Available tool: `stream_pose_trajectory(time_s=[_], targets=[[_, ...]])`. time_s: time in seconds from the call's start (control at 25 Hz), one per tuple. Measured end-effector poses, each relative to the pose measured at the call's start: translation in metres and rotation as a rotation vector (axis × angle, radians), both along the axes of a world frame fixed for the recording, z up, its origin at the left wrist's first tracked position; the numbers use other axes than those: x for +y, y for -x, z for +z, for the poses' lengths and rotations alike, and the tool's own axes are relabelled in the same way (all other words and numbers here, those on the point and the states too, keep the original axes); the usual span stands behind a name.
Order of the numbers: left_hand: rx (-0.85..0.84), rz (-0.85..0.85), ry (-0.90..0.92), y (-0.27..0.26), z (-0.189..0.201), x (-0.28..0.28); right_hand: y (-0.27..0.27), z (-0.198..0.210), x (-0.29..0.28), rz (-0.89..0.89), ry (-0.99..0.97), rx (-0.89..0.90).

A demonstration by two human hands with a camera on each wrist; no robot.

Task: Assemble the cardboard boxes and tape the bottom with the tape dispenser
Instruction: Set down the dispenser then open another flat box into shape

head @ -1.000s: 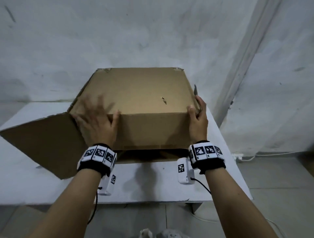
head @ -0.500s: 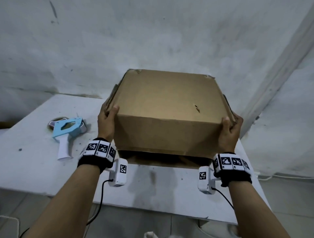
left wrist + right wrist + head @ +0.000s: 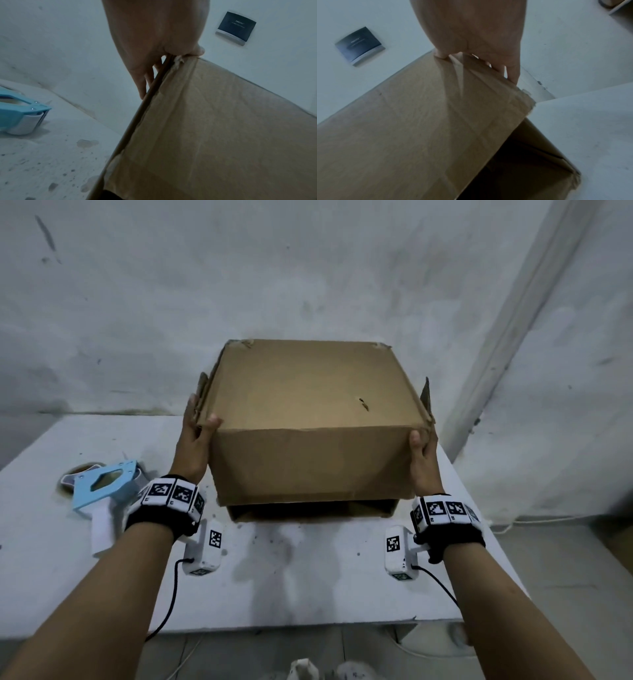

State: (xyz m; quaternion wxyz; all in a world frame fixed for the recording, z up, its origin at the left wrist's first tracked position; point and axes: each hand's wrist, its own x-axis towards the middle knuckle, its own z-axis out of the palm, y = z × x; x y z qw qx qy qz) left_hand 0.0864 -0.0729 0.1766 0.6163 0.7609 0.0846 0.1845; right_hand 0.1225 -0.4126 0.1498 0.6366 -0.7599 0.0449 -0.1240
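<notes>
On the far left I see the light-blue tape dispenser with a white handle lying on its side on the white speckled table, near the table's left edge and well apart from the box. In the left wrist view its blue nose and white roller sit on the tabletop with nothing between them and the box wall. Part of the dispenser's handle is hidden behind my left wristband in the head view.

Next comes my left hand, grasping the brown cardboard box at its near left upper corner: the thumb lies over the top edge, and the fingers run down the outside of the left wall along a loose flap edge. The box fills the middle of the table, its closed brown face turned up with a small dark mark on it. Its near lower edge is raised, showing a dark gap and an inner flap beneath. I cannot tell whether the far edge touches the table.

My right hand grasps the near right upper corner the same way, thumb on the front face, fingers on the right wall beside an upright flap edge. The right wrist view looks into the box's dark open underside.

A dark rectangular wall plate hangs on the white wall behind, and a white cable trails along the floor at right.
</notes>
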Motion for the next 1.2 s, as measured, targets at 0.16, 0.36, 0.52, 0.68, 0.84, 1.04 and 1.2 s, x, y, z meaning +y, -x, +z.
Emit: stream_pose_trajectory(time_s=[0.16,0.36,0.52,0.68,0.84,1.04,1.2], targets=[[0.027,-0.081,-0.099,0.004,0.006,-0.01,0.002,0.006,-0.021,0.011,0.115,0.1],[-0.034,0.201,-0.725,0.016,0.013,-0.018,0.012,0.018,-0.031,-0.018,0.344,0.195],[0.042,0.045,-0.77,0.035,-0.021,-0.031,0.024,0.021,-0.034,-0.071,0.413,0.157],[0.055,0.127,-0.393,0.066,-0.035,-0.055,0.036,0.004,-0.038,-0.001,0.325,-0.024],[-0.046,0.162,-0.171,0.094,-0.032,-0.063,0.056,-0.013,-0.044,0.0,0.268,-0.252],[-0.198,0.167,0.037,0.108,0.005,-0.033,0.059,0.018,-0.069,0.058,-0.209,-0.33],[-0.263,0.162,0.306,0.101,0.027,-0.025,0.05,0.05,-0.065,0.083,-0.457,-0.308]])
